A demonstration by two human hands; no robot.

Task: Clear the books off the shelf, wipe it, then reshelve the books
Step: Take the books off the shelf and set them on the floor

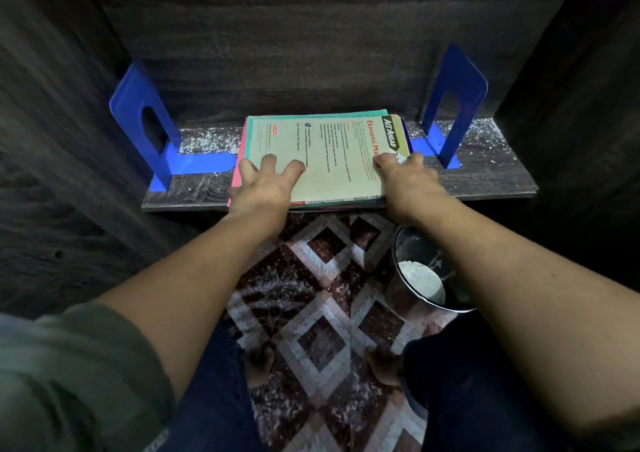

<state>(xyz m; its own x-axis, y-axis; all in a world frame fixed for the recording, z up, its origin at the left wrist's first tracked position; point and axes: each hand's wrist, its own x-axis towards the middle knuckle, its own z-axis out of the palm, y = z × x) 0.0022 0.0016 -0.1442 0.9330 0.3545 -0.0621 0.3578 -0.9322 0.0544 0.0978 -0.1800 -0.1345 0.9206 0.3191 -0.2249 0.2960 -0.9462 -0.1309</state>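
Two blue bookends [145, 129] are standing well apart on the powder-speckled shelf [485, 171], side walls [52, 140] close. We are seeing the books [332, 161] lying flat between them, overhanging the front edge, our left hand [263, 188] pressing spread-fingered on top, our right hand [405, 178] gripping their right edge.

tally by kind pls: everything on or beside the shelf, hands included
Blue bookends: 2 (left bookend, right bookend)
Stack of books: 1 (number of books in it unclear)
Metal container: 1
Hands: 2 (left hand, right hand, both on the stack)
Total: 6
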